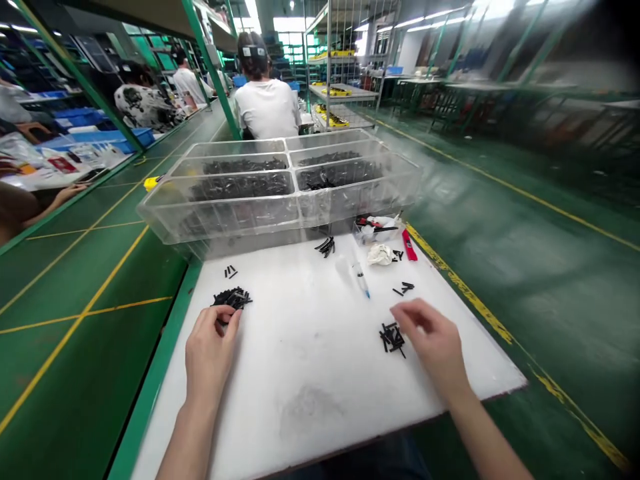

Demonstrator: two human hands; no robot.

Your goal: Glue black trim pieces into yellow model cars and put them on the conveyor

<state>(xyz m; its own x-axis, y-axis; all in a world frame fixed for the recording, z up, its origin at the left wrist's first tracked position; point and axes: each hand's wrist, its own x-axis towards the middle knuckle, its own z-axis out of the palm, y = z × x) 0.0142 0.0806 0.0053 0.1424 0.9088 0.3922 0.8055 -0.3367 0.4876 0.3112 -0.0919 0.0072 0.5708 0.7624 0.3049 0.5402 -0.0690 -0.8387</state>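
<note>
My left hand (pixel 210 350) lies palm-down on the white table top (pixel 310 393), its fingertips touching a small heap of short black tube pieces (pixel 231 298). My right hand (pixel 433 340) hovers over a second cluster of black pieces (pixel 391 338), fingers loosely curled and slightly blurred; I cannot make out anything between them. A clear syringe with a blue tip (pixel 360 279) lies between the hands, farther back. A few loose black pieces (pixel 403 288) sit beyond the right hand.
Clear plastic bins (pixel 220 217) filled with black parts stand along the table's far edge. A red tool (pixel 409 245), a crumpled white wad (pixel 380 254) and a small dish (pixel 373 230) lie back right. A person in a white shirt (pixel 267 107) sits beyond.
</note>
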